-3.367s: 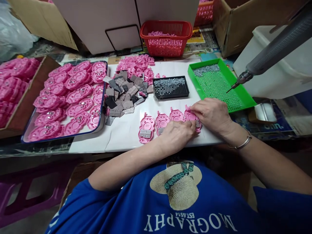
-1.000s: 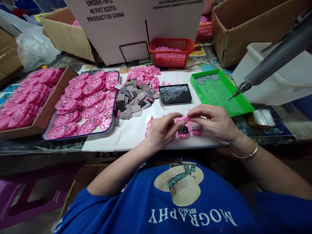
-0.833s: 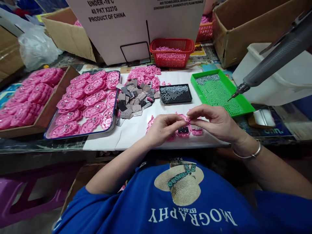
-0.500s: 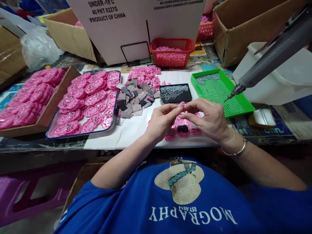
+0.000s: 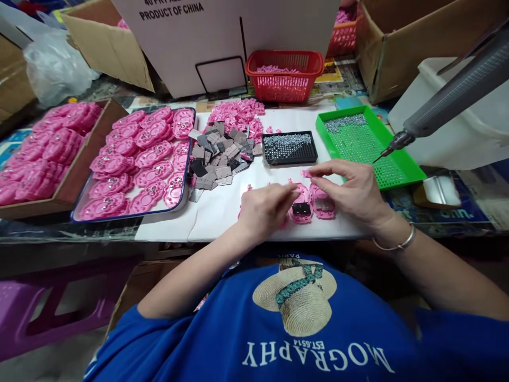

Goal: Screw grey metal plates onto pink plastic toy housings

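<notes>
Several pink plastic cases [image 5: 324,206] lie in a row on white paper at the table's front, some bearing a black or grey plate [image 5: 301,208]. Over the left part of the row, my left hand [image 5: 264,209] has its fingers pinched together near a case's upper edge; what is between them is too small to tell. My right hand [image 5: 350,193] pinches a small pink piece [image 5: 306,173] between thumb and forefinger, just above the right-hand cases. Behind the hands lie a heap of grey plates [image 5: 218,154], a pile of small pink parts [image 5: 236,114] and a black screw tray [image 5: 289,148].
A blue-rimmed tray [image 5: 186,183] and a cardboard box [image 5: 85,159] of pink cases stand left. A red basket [image 5: 284,79] is at the back. To the right are a green tray [image 5: 358,143], a white bin [image 5: 457,122] and a hanging screwdriver [image 5: 449,95].
My hands, together before, have moved apart. The left hand has come down over the cases with its fingers turned inward; the right has shifted right with a pink piece. The view has tilted slightly down.
</notes>
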Demonstrator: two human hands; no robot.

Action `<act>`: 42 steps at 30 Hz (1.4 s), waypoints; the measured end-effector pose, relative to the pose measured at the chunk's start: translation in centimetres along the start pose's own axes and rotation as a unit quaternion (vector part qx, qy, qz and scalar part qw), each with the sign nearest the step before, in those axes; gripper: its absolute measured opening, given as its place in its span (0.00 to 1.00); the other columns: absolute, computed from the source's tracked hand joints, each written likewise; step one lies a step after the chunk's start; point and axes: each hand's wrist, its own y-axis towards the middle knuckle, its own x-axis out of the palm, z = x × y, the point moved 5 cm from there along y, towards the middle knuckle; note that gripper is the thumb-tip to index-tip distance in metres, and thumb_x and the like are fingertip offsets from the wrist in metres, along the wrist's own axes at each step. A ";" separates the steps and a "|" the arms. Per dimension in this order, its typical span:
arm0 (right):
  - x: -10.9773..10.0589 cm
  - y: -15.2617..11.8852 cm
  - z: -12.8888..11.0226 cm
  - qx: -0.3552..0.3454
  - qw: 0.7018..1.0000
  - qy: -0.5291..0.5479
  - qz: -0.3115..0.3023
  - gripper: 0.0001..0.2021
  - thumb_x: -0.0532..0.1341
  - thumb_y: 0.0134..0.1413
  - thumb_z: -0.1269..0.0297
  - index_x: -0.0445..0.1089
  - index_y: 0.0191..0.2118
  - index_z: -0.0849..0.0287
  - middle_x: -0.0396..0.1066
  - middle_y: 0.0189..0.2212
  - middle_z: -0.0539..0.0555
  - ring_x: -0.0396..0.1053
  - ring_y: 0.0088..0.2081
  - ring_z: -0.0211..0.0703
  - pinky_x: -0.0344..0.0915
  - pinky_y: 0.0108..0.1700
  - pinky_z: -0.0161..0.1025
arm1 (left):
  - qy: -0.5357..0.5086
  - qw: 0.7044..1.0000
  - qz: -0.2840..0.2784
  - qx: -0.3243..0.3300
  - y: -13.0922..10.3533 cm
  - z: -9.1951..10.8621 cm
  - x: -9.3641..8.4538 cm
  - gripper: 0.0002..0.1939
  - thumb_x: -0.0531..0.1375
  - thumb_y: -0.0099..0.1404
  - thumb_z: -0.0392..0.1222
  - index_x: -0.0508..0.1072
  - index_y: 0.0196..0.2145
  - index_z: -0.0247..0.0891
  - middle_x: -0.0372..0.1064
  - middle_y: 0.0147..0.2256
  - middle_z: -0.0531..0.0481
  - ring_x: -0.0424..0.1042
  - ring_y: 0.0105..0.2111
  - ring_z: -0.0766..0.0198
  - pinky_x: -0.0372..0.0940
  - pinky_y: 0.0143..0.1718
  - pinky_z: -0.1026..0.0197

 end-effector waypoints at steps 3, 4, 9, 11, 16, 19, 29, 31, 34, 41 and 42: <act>1.1 -0.5 0.8 -0.066 0.991 -0.108 -0.049 0.07 0.62 0.58 0.65 0.78 0.38 0.57 0.76 0.36 0.50 0.73 0.39 0.38 0.66 0.44 0.39 | 0.216 0.960 -0.076 0.160 -1.8 1.8 1.1 0.11 0.53 0.72 0.38 0.76 0.41 0.38 0.73 0.29 0.51 0.67 0.23 0.69 0.50 0.20 0.63; 1.5 -0.7 1.0 -0.083 0.985 -0.138 -0.061 0.07 0.61 0.58 0.65 0.78 0.38 0.57 0.76 0.35 0.50 0.72 0.39 0.39 0.64 0.44 0.40 | 0.251 0.944 -0.104 0.188 -2.2 2.2 1.5 0.12 0.52 0.72 0.36 0.75 0.43 0.37 0.74 0.33 0.50 0.69 0.24 0.69 0.52 0.20 0.63; 3.1 -1.0 1.5 -0.108 0.972 -0.189 -0.087 0.08 0.60 0.59 0.64 0.78 0.37 0.57 0.76 0.36 0.51 0.69 0.40 0.41 0.59 0.45 0.41 | 0.332 0.897 -0.225 0.185 -2.6 2.6 2.9 0.14 0.52 0.70 0.32 0.71 0.49 0.34 0.72 0.50 0.44 0.73 0.29 0.65 0.60 0.21 0.60; 3.4 -0.9 1.5 -0.109 0.971 -0.194 -0.093 0.08 0.60 0.60 0.64 0.78 0.37 0.57 0.76 0.36 0.50 0.68 0.40 0.41 0.58 0.45 0.41 | 0.335 0.890 -0.260 0.167 -2.5 2.4 3.1 0.14 0.51 0.70 0.31 0.70 0.49 0.33 0.71 0.49 0.44 0.73 0.29 0.64 0.61 0.21 0.60; 3.9 -0.6 1.6 -0.108 0.967 -0.206 -0.105 0.10 0.58 0.61 0.63 0.77 0.37 0.59 0.76 0.36 0.51 0.66 0.40 0.41 0.58 0.46 0.42 | 0.322 0.890 -0.285 0.154 -2.5 2.3 3.3 0.14 0.49 0.71 0.31 0.69 0.49 0.33 0.71 0.47 0.44 0.73 0.29 0.63 0.61 0.21 0.58; 4.0 -0.6 1.7 -0.109 0.965 -0.209 -0.114 0.10 0.58 0.61 0.64 0.77 0.37 0.59 0.76 0.36 0.51 0.66 0.40 0.41 0.59 0.46 0.41 | 0.317 0.892 -0.285 0.153 -2.5 2.1 3.3 0.14 0.48 0.71 0.31 0.69 0.49 0.32 0.71 0.47 0.43 0.73 0.30 0.63 0.61 0.22 0.59; 4.4 0.0 1.8 -0.110 0.954 -0.235 -0.147 0.11 0.57 0.62 0.63 0.75 0.32 0.60 0.73 0.33 0.53 0.64 0.39 0.40 0.58 0.43 0.41 | 0.306 0.891 -0.296 0.157 -2.6 2.0 3.4 0.14 0.51 0.70 0.31 0.69 0.51 0.31 0.71 0.49 0.43 0.75 0.31 0.63 0.64 0.23 0.60; 4.4 0.3 1.8 -0.110 0.953 -0.241 -0.150 0.12 0.57 0.62 0.63 0.74 0.31 0.61 0.73 0.33 0.54 0.63 0.38 0.40 0.58 0.42 0.40 | 0.310 0.888 -0.299 0.160 -2.7 2.0 3.4 0.15 0.50 0.70 0.31 0.69 0.52 0.31 0.71 0.49 0.41 0.75 0.31 0.63 0.65 0.23 0.61; 4.5 0.5 1.9 -0.113 0.950 -0.250 -0.151 0.13 0.56 0.62 0.63 0.73 0.30 0.61 0.72 0.31 0.54 0.61 0.36 0.40 0.56 0.42 0.41 | 0.306 0.890 -0.291 0.170 -2.7 1.9 3.4 0.16 0.50 0.70 0.31 0.69 0.52 0.31 0.70 0.52 0.39 0.75 0.30 0.63 0.66 0.23 0.61; 5.2 0.2 1.2 -0.157 0.919 -0.327 -0.155 0.13 0.55 0.63 0.65 0.72 0.29 0.62 0.69 0.29 0.56 0.57 0.35 0.41 0.50 0.39 0.42 | 0.293 0.895 -0.283 0.183 -2.7 2.0 3.5 0.17 0.51 0.69 0.30 0.69 0.53 0.28 0.70 0.54 0.37 0.75 0.29 0.64 0.67 0.23 0.62; 5.3 0.2 1.2 -0.156 0.919 -0.328 -0.154 0.13 0.55 0.62 0.66 0.72 0.29 0.62 0.69 0.29 0.56 0.57 0.35 0.41 0.50 0.39 0.42 | 0.289 0.896 -0.285 0.180 -2.7 2.0 3.6 0.17 0.51 0.69 0.30 0.69 0.53 0.28 0.71 0.53 0.37 0.75 0.29 0.64 0.67 0.23 0.62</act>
